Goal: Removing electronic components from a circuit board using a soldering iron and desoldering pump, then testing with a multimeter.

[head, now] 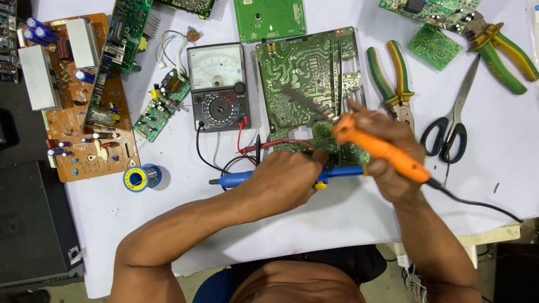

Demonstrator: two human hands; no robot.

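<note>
From up here I see my right hand (387, 163) wrapped around the orange handle of a soldering iron (382, 150), fingers curled shut on it, the dark metal tip slanting up and to the left over the large green circuit board (306, 84) that lies in the middle of the white tabletop (494, 185). The iron's black cord runs off to the right across the tabletop. My left hand (286, 177) is closed on a blue desoldering pump (238, 179) with a yellow collar, which lies crosswise along the near edge of that green board; the hand rests against the board's lower edge, just beside the right hand. Left of the board sits an analogue multimeter (219, 87), its red and black leads looping down toward my left hand. I see nothing here that serves as a container; the nearest to one is a blue and yellow spool of solder wire (141, 178), lying flat near a brown circuit board (78, 106) with blue capacitors. Green-handled pliers (393, 81) lie just right of the big board, black-handled scissors (452, 120) further right, and a second pair of green and yellow pliers (499, 53) near the far corner.
</note>
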